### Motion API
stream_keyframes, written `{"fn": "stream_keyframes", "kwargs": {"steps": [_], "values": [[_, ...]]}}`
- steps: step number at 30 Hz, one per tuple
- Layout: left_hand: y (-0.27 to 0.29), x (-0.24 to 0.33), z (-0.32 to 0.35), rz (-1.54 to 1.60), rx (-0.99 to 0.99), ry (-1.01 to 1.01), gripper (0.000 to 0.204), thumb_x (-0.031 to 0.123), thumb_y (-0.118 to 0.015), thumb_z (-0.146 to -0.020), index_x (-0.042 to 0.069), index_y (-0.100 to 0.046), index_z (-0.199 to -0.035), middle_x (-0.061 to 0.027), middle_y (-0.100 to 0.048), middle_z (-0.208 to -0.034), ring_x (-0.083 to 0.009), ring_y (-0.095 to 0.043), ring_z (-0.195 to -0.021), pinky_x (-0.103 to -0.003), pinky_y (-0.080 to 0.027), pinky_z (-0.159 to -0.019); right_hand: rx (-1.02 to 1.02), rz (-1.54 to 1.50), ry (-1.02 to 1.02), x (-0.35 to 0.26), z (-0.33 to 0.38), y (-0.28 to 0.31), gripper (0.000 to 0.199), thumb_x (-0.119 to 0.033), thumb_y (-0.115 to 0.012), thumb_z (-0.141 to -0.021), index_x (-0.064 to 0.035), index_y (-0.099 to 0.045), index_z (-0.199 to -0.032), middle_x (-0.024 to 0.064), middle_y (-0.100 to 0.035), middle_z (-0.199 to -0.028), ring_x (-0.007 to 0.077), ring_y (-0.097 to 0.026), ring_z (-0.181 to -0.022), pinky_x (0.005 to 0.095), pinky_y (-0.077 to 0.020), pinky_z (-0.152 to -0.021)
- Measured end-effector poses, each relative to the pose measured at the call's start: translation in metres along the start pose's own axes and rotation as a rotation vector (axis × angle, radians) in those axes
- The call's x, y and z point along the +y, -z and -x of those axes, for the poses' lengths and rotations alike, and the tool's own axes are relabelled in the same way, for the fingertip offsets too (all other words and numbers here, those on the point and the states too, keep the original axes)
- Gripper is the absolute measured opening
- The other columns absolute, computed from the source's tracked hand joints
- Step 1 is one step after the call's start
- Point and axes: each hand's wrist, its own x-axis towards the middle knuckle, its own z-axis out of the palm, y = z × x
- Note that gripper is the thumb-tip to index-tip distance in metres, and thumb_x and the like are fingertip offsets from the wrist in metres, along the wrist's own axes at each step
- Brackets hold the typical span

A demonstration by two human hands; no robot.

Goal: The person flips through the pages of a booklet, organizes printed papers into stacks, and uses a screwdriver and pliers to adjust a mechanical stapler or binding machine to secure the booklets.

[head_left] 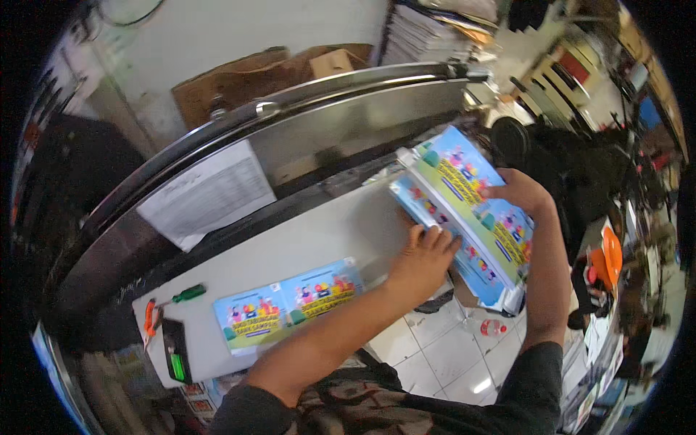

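Note:
My right hand grips a thick stack of printed booklets, tilted at the right end of the white table. The covers are blue, green and yellow with cartoon figures. Below it lies a second layer of the same booklets. My left hand curls its fingers over the near left edge of that lower layer, its thumb partly hidden. Left of my left forearm, another stack of matching booklets lies flat on the table.
At the table's left end lie a green-handled screwdriver, an orange-handled tool and a black tray with a green item. A dark metal rail runs behind. A plastic bottle is on the tiled floor.

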Motion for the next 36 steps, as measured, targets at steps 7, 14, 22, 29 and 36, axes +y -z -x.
{"fn": "stream_keyframes", "kwargs": {"steps": [7,14,22,29,36], "values": [[0.048,-0.003,0.080,0.397,0.241,0.142,0.061,0.033,-0.069,-0.085,0.005,-0.049,-0.135,-0.0161,-0.050,-0.129,-0.0353,-0.044,-0.124,-0.050,-0.035,-0.103,0.214,-0.184,0.371,-0.105,0.090,-0.012,0.039,-0.014,-0.088,-0.064,0.0029,-0.064,-0.090,0.0100,-0.070,-0.084,0.0130,-0.065,-0.075,0.0335,-0.0525,-0.069],[0.122,-0.054,0.273,0.676,0.942,0.764,0.107,0.024,-0.089,-0.065,0.002,-0.024,-0.147,-0.0158,-0.041,-0.141,-0.0294,-0.042,-0.129,-0.044,-0.032,-0.109,0.209,0.356,1.059,-0.224,0.140,-0.144,0.040,-0.022,-0.082,-0.063,-0.0071,-0.060,-0.092,0.0098,-0.062,-0.082,0.0307,-0.066,-0.075,0.0416,-0.0514,-0.066],[0.110,-0.065,0.352,0.859,0.675,0.879,0.107,0.008,-0.088,-0.065,0.007,-0.025,-0.152,-0.0150,-0.049,-0.141,-0.0245,-0.047,-0.130,-0.039,-0.038,-0.105,-0.103,0.581,1.219,-0.249,0.137,-0.265,0.049,-0.032,-0.078,-0.071,-0.0061,-0.057,-0.108,0.0108,-0.063,-0.098,0.0303,-0.065,-0.088,0.0434,-0.0508,-0.075],[0.096,-0.063,0.359,0.818,0.826,0.877,0.098,0.006,-0.086,-0.069,0.003,-0.029,-0.149,-0.0137,-0.050,-0.141,-0.0228,-0.047,-0.130,-0.036,-0.038,-0.108,-0.391,0.495,1.093,-0.264,0.122,-0.249,0.060,-0.049,-0.074,-0.077,-0.0068,-0.061,-0.118,0.0142,-0.069,-0.101,0.0349,-0.067,-0.093,0.0444,-0.0521,-0.080],[0.099,-0.063,0.347,0.793,0.724,0.954,0.090,-0.001,-0.079,-0.073,0.002,-0.030,-0.148,-0.0186,-0.050,-0.141,-0.0269,-0.049,-0.130,-0.039,-0.042,-0.106,-0.495,0.340,1.035,-0.264,0.106,-0.218,0.038,-0.042,-0.069,-0.084,-0.0134,-0.067,-0.108,0.0071,-0.072,-0.099,0.0323,-0.068,-0.084,0.0458,-0.0529,-0.075]]}}
